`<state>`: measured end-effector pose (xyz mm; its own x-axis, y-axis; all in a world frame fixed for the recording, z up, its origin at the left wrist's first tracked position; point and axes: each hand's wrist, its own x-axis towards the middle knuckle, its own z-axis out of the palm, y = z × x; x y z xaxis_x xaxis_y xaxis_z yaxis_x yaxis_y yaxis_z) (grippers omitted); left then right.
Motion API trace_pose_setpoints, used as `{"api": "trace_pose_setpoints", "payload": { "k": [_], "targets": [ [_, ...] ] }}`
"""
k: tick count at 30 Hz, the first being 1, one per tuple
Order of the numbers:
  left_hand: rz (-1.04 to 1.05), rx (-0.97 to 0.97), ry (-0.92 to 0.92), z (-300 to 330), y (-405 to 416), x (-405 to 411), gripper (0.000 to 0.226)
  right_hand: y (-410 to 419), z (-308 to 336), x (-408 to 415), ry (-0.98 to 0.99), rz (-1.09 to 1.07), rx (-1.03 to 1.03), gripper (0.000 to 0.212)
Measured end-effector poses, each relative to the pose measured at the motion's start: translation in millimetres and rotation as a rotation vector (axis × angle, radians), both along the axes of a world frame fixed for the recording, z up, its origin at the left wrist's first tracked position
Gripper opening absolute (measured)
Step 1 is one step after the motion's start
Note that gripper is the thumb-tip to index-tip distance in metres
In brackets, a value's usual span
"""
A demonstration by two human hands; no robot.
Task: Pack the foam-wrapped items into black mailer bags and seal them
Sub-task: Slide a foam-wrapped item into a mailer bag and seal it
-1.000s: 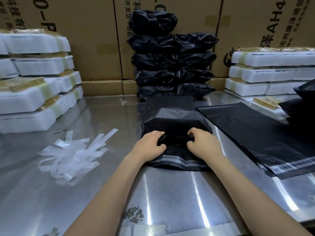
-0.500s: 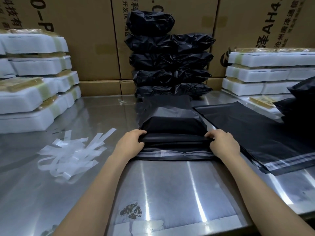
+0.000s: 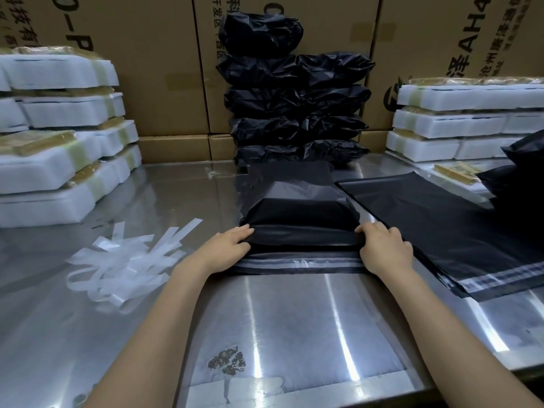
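So there's one filled black mailer bag (image 3: 298,213) lying mid-table on the steel table (image 3: 294,319), just beside the flat stack of empty mailer bags (image 3: 441,231) on its right, how many in that stack I can't tell. The left hand (image 3: 223,248) pinches the bag's left corner at the fold, thumb on top and fingers curled under the edge, and the right hand (image 3: 384,250) does the same at the right corner, fingers bent over the film. The bag's flap (image 3: 300,265) with its grey adhesive strip lies flat toward the person, between both wrists. Behind it is a pile of sealed black parcels (image 3: 294,107), five layers high as far as I can count. Foam-wrapped items are stacked on both sides: left stack (image 3: 59,148) looks about four or five layers, right stack (image 3: 459,122) shows three. A heap of peeled white liner strips (image 3: 129,257) sits left of the left hand, too tangled to count.
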<state>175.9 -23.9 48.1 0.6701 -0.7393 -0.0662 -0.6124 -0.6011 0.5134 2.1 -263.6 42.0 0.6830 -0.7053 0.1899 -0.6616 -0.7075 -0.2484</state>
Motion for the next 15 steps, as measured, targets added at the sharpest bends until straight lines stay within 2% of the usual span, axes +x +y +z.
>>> {"api": "trace_pose_setpoints", "payload": {
  "k": [2, 4, 6, 8, 11, 13, 15],
  "targets": [
    [0.015, 0.054, 0.057, 4.6, -1.2, -6.2, 0.062, 3.4, 1.6, -2.2, 0.017, 0.005, 0.038, 0.048],
    [0.068, 0.037, -0.006, 9.9, -5.7, -14.1, 0.067, 8.1, 8.1, -4.0, -0.102, 0.005, 0.074, 0.045],
    [0.116, -0.113, -0.182, 13.4, -14.5, -25.2, 0.047, 18.6, 15.3, -1.4, -0.326, 0.038, -0.037, 0.038],
    [0.078, -0.265, -0.284, 15.3, -29.5, -39.3, 0.04, 37.9, 18.7, 6.8, -0.436, 0.165, -0.197, 0.038],
    [-0.057, -0.211, -0.321, 7.3, -57.7, -58.9, 0.046, 62.0, 7.0, 26.9, -0.295, 0.37, -0.226, 0.039],
    [-0.091, -0.104, -0.309, -4.1, -69.1, -62.5, 0.046, 63.7, -5.0, 37.4, -0.136, 0.417, -0.158, 0.041],
    [-0.056, 0.001, -0.291, -11.8, -71.9, -56.7, 0.047, 56.9, -11.2, 40.7, -0.064, 0.401, -0.041, 0.044]
  ]
}}
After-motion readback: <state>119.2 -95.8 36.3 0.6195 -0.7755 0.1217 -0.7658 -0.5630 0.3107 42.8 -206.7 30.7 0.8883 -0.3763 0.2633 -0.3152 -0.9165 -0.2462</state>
